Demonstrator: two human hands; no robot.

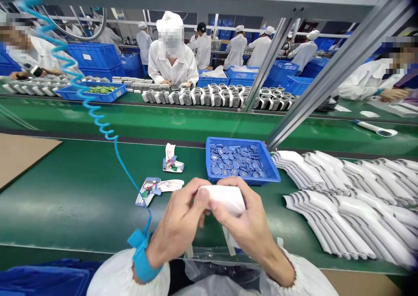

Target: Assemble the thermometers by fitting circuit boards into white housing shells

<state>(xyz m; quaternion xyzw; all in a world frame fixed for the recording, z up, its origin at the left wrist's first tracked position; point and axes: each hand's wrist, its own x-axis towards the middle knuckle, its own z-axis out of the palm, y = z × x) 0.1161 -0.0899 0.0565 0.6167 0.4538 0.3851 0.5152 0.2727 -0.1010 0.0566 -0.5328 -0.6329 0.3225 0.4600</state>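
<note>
Both hands meet over the near part of the green work surface around a white plastic housing [228, 198]. My left hand [181, 217] grips its left end, thumb pressed on top. My right hand [244, 220] wraps the right side, with the thumb along the near face. Fingers hide much of the housing. A blue strap with a coiled cord circles my left wrist. Left of the hands lie two opened white housings with wires and green boards, one nearer [152, 191] and one farther [173, 161]. Just beyond the hands stands a blue tray [276, 174] of small blue plastic parts.
Stacked white curved shells [339, 217] fill the right side. A blue coiled cord [94, 109] hangs on the left, near a brown board [22, 156]. A slanted metal post [329, 65] rises at right. Across the green conveyor [156, 122], people in white work behind rows of parts.
</note>
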